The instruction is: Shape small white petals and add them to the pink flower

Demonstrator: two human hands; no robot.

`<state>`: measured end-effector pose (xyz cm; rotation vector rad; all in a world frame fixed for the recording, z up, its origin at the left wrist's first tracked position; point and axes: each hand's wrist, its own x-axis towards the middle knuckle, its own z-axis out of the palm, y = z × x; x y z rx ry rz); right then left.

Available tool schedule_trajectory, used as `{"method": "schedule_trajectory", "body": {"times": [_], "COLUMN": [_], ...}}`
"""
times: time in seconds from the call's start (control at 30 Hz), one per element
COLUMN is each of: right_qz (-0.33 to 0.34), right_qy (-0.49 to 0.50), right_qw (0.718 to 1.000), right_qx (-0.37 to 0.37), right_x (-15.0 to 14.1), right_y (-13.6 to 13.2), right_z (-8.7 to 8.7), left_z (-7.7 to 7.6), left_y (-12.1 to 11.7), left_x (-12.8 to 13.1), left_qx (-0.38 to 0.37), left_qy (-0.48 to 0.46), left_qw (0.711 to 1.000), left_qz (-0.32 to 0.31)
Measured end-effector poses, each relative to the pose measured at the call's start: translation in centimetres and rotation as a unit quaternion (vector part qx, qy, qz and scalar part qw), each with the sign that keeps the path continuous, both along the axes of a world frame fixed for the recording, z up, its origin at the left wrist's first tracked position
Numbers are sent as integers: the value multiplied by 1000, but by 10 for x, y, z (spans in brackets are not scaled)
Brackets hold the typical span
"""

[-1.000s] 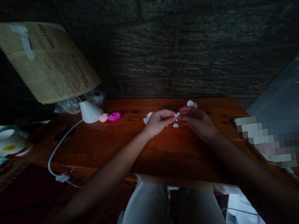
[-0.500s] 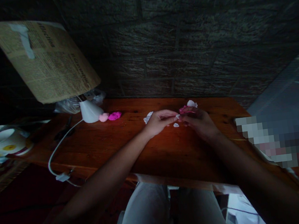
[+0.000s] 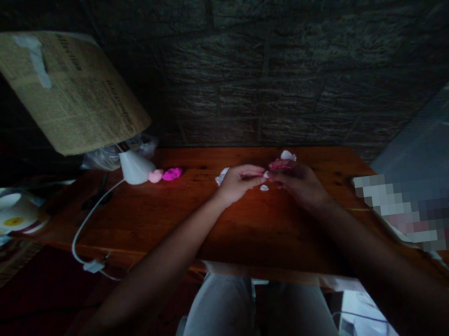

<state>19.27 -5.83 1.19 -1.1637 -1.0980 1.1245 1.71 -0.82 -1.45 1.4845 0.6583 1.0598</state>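
Above a wooden table [image 3: 253, 240], left hand [image 3: 238, 184], right hand [image 3: 300, 181], fingertips pinching one small white piece [image 3: 266, 175]

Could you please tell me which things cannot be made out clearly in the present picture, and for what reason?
All in the head view:
- Small white lump: too small for its exact shape, partly covered by fingers of the left hand and right hand.
- White crumpled piece: partly hidden behind the left hand.
- Clear plastic bag: partly hidden by the white conical lamp base.
- Flat object at right: masked by pixel blocks.
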Motion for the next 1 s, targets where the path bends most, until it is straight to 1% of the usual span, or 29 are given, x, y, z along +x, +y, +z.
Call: {"method": "schedule_trajectory", "body": {"times": [0.13,0.27,0.47,0.63,1.0], "right_qz": [-1,0,24,23,16], "right_qy": [3,15,18,7,-24], "right_qw": [1000,1000,999,999,998], "right_qx": [0,-2,11,29,48], "right_x": [0,1,1,1,1], "right_y": [1,0,-2,-1,1], "right_z": [-1,0,1,0,-3], "left_z": [0,0,4,7,5], "left_y": [0,-1,-2,-3,-4], "left_x": [0,-1,-2,-2,-2], "left_qx": [0,-16,-42,-54,-39], "left_qy": [3,11,6,2,0], "left_qw": [1000,1000,999,998,999], "left_qz": [4,16,26,31,34]}}
